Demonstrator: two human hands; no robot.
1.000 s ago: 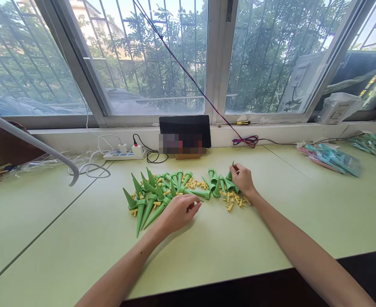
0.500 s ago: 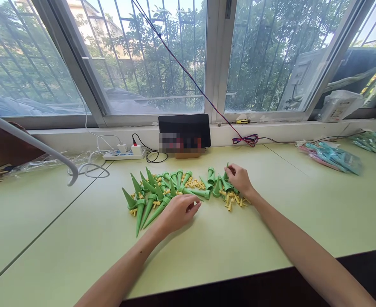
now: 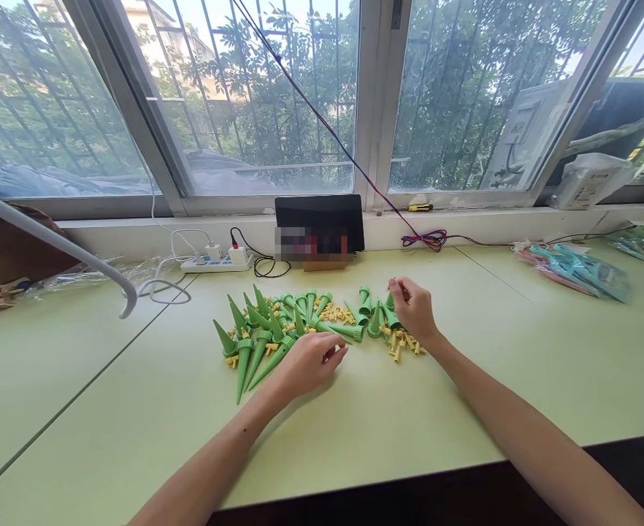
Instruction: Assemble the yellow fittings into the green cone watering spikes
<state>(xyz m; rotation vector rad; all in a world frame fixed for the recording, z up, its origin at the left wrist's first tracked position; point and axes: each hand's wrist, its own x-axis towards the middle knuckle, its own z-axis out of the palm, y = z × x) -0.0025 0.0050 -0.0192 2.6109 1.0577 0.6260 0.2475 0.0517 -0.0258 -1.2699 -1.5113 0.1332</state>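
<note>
A bag (image 3: 601, 277) holds teal pieces (image 3: 560, 259) near the desk's (image 3: 366, 438) back edge; your left hand (image 3: 312, 361) and right hand (image 3: 415, 310), grips unclear, adjoin green spikes (image 3: 244, 361).

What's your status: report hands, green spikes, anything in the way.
Left hand by larger spike pile. Right hand at smaller cluster, hold unclear. Yellow pieces beside that hand.
</note>
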